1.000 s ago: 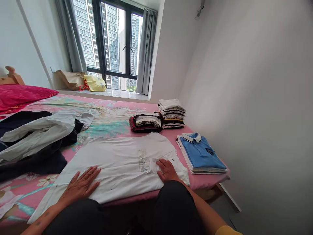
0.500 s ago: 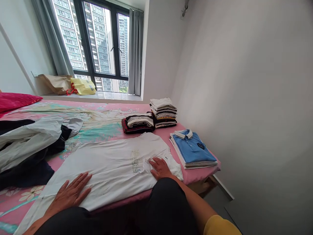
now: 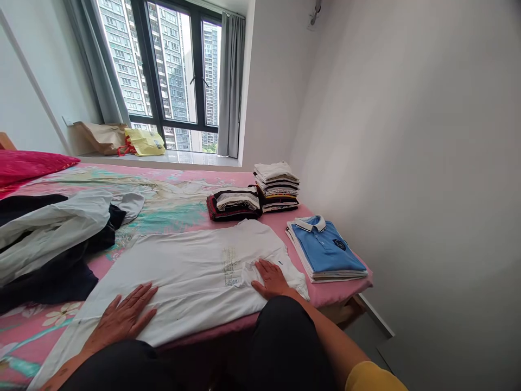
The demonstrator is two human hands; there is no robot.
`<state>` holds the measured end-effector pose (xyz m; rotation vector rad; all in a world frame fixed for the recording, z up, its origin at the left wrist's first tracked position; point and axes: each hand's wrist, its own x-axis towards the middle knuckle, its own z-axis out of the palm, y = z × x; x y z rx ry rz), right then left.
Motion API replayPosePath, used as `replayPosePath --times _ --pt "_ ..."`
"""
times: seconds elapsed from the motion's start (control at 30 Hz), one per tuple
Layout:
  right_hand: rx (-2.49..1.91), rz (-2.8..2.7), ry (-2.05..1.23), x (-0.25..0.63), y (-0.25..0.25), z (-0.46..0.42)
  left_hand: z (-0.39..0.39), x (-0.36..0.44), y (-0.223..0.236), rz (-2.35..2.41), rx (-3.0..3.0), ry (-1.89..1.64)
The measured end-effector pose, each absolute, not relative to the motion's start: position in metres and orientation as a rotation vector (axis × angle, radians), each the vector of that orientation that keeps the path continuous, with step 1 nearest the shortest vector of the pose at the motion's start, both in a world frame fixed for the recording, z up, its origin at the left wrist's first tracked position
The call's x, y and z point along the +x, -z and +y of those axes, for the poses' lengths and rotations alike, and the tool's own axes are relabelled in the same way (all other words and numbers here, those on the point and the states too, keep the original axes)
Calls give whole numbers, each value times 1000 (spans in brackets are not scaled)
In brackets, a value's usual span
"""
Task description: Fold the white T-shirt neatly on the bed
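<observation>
A white t-shirt (image 3: pixel 195 271) lies spread flat across the near edge of the bed, with a faint grey print near its right part. My left hand (image 3: pixel 122 320) rests flat on the shirt's lower left, fingers stretched and apart. My right hand (image 3: pixel 271 278) lies flat on the shirt's right part beside the print, fingers apart, holding nothing. My knees in dark trousers fill the bottom of the view.
A folded blue polo (image 3: pixel 328 247) tops a small stack at the bed's right corner. Two stacks of folded clothes (image 3: pixel 256 195) stand behind it. A heap of unfolded white and dark garments (image 3: pixel 52 239) lies at the left. The bedsheet (image 3: pixel 171 209) is pink and floral. Bags (image 3: pixel 122 140) sit on the windowsill.
Both hands stay flat on the white shirt in much the same places. The view has swung a little to the right and back.
</observation>
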<state>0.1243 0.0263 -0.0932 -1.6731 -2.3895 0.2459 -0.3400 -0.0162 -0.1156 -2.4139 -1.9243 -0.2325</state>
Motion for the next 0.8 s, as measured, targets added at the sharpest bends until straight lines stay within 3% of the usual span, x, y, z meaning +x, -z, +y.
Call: replayPosePath --times 0.43,0.63,0.7,0.8 --pt "-2052 -2116 -79 200 81 10 -12 -340 116 -1905 -2414 163" --pt "-1614 -1967 97 211 56 -32 -2 -354 134 -1853 -2411 120" --pt "-1652 -1784 31 218 65 -51 1 -358 139 -1840 -2400 119" --pt "-1788 -1363 -343 238 88 -72 3 -361 145 -1787 -2381 127"
